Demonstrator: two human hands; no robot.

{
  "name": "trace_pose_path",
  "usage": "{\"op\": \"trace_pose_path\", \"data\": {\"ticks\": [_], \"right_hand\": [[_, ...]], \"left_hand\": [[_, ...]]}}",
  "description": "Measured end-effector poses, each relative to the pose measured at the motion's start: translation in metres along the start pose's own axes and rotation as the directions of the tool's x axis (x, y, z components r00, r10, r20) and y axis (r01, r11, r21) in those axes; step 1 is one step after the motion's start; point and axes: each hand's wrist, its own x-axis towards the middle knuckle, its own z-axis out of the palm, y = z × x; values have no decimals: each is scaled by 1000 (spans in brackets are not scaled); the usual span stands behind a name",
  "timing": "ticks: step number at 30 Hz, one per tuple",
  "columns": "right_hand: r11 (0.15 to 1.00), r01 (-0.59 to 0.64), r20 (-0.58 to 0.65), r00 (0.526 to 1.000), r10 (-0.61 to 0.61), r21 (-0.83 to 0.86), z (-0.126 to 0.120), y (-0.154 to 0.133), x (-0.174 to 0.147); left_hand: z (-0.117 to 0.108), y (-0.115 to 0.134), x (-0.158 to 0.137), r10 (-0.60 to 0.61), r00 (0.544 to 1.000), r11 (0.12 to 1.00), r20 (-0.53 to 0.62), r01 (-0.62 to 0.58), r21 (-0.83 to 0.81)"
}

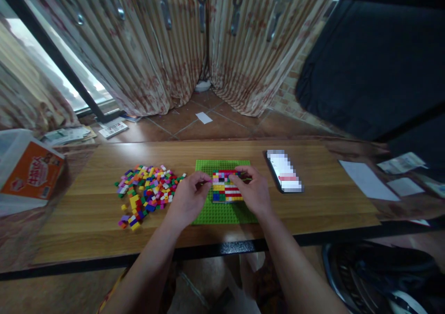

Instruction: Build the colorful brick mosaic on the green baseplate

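Observation:
A green studded baseplate lies on the table in front of me. On it sits a flat block of colourful toy bricks, with red, white, yellow, blue and green pieces. At the block's left edge, my left hand has thumb and forefinger pinched together; anything between the fingertips is too small to make out. My right hand rests over the block's right side, its thumb on top and its fingers curled round the far right corner, hiding that part. Loose toy bricks are heaped left of the baseplate.
A phone with a lit, blurred screen lies right of the baseplate on the wooden table. Left of the table stands a clear tub with an orange label. Papers lie beyond the right end. Curtains hang behind.

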Motion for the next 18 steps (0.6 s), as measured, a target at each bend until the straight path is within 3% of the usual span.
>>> {"op": "trace_pose_path", "data": {"ticks": [6,18], "right_hand": [[993,-58,0,998,58,104,2,5,2],[990,-54,64,997,46,134,3,6,3]], "left_hand": [[1,-1,1,-2,1000,1000,-9,2,-13],[6,-4,-1,-3,1000,999,-19,2,-54]]}}
